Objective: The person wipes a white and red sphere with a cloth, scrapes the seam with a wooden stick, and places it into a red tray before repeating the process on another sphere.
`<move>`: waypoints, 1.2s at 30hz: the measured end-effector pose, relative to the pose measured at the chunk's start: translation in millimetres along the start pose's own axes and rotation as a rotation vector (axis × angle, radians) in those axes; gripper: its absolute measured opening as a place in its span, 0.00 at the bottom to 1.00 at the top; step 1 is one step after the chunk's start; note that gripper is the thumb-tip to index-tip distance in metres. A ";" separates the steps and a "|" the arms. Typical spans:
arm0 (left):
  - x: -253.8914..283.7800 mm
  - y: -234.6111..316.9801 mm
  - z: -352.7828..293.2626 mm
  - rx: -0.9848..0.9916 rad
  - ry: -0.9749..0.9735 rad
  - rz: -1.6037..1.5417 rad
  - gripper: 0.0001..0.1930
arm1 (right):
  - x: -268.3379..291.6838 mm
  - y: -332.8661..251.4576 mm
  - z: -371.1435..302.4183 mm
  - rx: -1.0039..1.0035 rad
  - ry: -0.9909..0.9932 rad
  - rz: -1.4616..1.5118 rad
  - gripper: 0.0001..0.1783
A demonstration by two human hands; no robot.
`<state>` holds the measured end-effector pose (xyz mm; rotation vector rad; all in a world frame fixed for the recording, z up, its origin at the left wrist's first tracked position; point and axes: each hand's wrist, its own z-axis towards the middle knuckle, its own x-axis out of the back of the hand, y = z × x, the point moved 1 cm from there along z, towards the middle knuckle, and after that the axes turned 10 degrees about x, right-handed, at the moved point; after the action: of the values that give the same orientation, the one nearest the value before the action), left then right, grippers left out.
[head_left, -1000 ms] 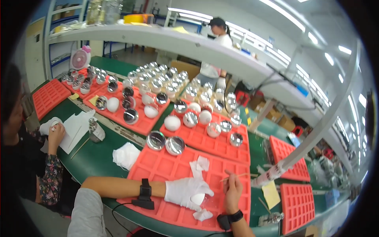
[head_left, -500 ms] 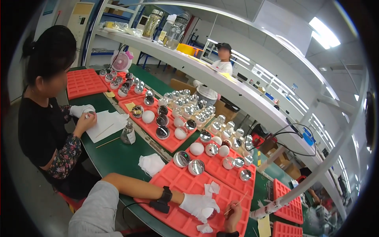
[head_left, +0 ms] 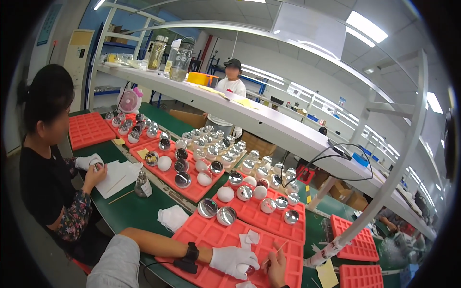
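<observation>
Above the near red tray (head_left: 201, 235), my left hand (head_left: 231, 261) wears a white glove and is closed around a small shiny ball (head_left: 250, 270). Part of the ball shows dark reddish at the fingertips; the glove covers the rest. Just to its right, my bare right hand (head_left: 277, 269) pinches a thin wooden stick (head_left: 283, 246) that points up and away. A crumpled white tissue (head_left: 249, 237) lies on the tray beyond my hands. Two large mirror-like balls (head_left: 207, 208) sit at the tray's far left edge.
More red trays (head_left: 283, 225) with silvery, clear and white balls (head_left: 225, 194) stretch across the green table. A crumpled white cloth (head_left: 173, 218) and a glass bottle (head_left: 143, 185) stand left. A co-worker (head_left: 53, 158) sits at left. A white post (head_left: 379, 192) slants up at right.
The view has tilted and shifted, so the scene sits differently in the picture. The ball at my left fingertips now shows a dark reddish side instead of white. Both grips persist.
</observation>
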<state>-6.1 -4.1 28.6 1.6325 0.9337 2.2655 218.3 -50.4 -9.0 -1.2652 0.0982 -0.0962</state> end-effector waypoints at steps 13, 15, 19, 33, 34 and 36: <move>-1.5 -11.4 4.8 -0.013 0.017 -0.108 0.24 | 5.4 17.4 13.6 -0.005 0.360 0.150 0.17; -0.5 -5.7 7.6 -0.019 0.009 -0.046 0.24 | 10.7 25.7 15.6 0.026 0.356 0.149 0.15; 6.1 5.0 0.0 -0.024 0.006 0.083 0.26 | 22.7 54.4 16.6 0.079 0.338 0.107 0.10; -2.6 -4.0 -0.3 0.044 0.071 0.048 0.21 | 1.9 0.6 4.8 -0.059 0.253 0.041 0.17; -3.8 -5.3 1.5 0.049 0.053 0.028 0.21 | 0.9 -3.2 2.7 -0.083 0.271 0.071 0.16; -7.1 -7.4 5.4 0.050 0.061 0.008 0.20 | 1.1 -10.1 0.4 -0.140 0.306 0.122 0.15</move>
<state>0.1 0.1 19.6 1.5981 1.0073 2.3275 219.3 -53.2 0.7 -1.3737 0.4521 -0.1804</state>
